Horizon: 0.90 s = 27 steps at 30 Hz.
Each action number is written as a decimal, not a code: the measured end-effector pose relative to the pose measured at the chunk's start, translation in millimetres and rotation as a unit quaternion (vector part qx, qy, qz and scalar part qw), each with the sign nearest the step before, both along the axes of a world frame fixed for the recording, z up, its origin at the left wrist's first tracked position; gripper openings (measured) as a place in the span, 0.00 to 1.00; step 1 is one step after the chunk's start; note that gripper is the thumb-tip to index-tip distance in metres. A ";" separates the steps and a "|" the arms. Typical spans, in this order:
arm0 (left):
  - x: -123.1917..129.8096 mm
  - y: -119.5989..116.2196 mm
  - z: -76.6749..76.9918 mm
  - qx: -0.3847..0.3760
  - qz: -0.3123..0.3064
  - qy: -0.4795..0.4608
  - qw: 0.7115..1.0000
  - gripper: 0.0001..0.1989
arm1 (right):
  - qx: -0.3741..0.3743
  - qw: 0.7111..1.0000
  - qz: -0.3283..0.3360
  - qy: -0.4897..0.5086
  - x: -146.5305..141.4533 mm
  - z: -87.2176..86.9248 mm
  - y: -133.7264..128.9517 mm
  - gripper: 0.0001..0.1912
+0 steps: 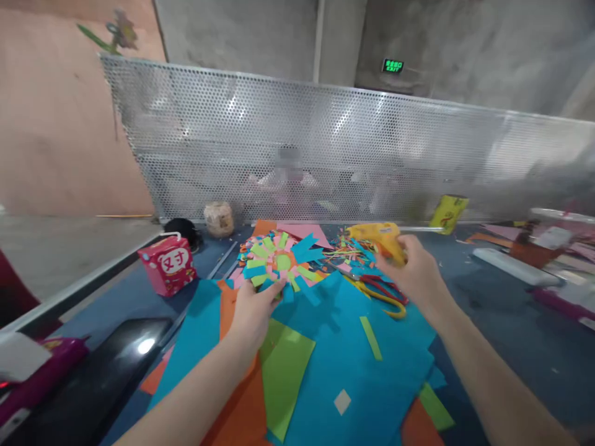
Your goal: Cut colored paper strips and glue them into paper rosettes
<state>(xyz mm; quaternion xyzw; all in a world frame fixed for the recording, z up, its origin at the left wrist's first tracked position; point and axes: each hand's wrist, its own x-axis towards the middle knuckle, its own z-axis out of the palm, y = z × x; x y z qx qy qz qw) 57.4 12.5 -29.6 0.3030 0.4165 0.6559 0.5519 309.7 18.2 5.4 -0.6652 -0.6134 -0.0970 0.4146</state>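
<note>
A round paper flower [282,261] with green, pink and blue strips around an orange and green centre is pinched at its lower edge by my left hand [253,310]. My right hand [411,266] is wrapped round the handle of a yellow glue gun [376,234], its nozzle pointing left above paper scraps. Below both hands lie large blue sheets [353,371], a green piece [286,371] and orange paper [244,402]. Scissors with yellow and red handles [383,294] rest on the blue sheets near my right hand. A narrow green strip [370,337] lies on the blue.
At the left stand a pink carton [168,263] and a dark phone-like slab [106,371]. A whitish roll [219,220] and a yellow can [449,214] stand near the perforated metal screen [325,142]. A white bar [514,266] lies at right. A blurred person shows beyond the screen.
</note>
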 end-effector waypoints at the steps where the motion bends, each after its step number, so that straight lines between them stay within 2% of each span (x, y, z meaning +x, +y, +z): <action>1: -0.5 0.4 0.5 -0.001 0.005 -0.004 1.000 0.18 | 0.043 0.998 0.029 -0.039 -10.6 -4.0 -3.3 0.22; 5: -2.2 0.6 4.0 0.008 0.013 -0.018 1.000 0.16 | 0.120 0.972 0.102 -0.173 -36.4 -17.8 -11.9 0.16; 11: -2.9 2.2 1.3 0.017 0.007 -0.025 1.000 0.16 | 0.185 0.930 0.152 -0.280 -44.4 -21.5 -14.0 0.13; 16: -3.5 4.2 -2.9 0.023 -0.001 -0.017 1.000 0.17 | 0.184 0.919 0.148 -0.317 -45.0 -22.8 -13.3 0.10; 27: -3.7 5.0 -0.3 0.028 0.013 -0.036 0.999 0.16 | 0.190 0.908 0.130 -0.349 -45.9 -23.2 -16.9 0.10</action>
